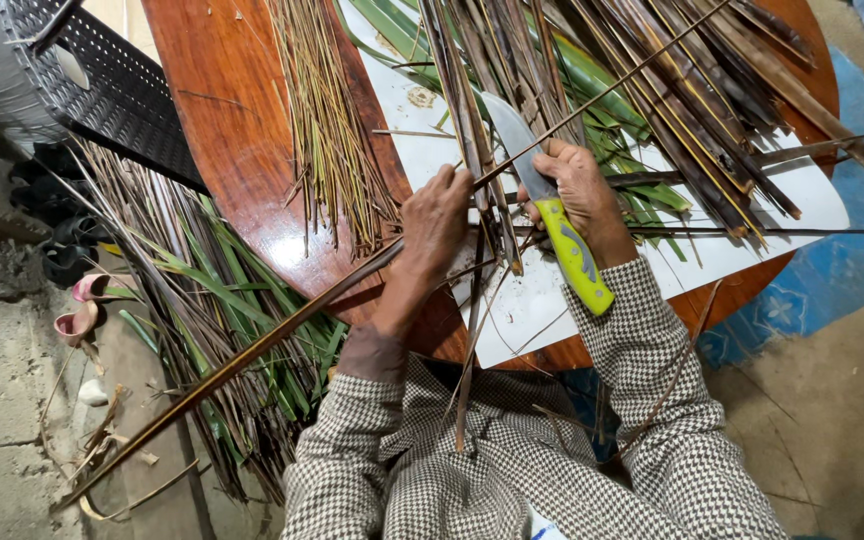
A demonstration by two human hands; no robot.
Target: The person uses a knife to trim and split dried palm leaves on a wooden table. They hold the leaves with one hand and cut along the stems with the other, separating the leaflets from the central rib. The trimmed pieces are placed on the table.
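My left hand (435, 222) grips a long thin brown palm-leaf rib (282, 322) that runs from the lower left floor up across the table to the upper right. My right hand (582, 192) holds a knife (552, 215) with a lime-green handle, its steel blade lying against the rib near my left fingers. Both hands work over a white sheet (512, 305) on a round reddish-brown wooden table (242, 150). Checked sleeves cover both forearms.
A bundle of stripped thin sticks (337, 140) lies on the table to the left. Dark dried and green leaf strips (672, 90) pile up at the back right. More leaves (222, 310) lie on the floor left, near sandals (82, 305) and a black perforated chair (112, 90).
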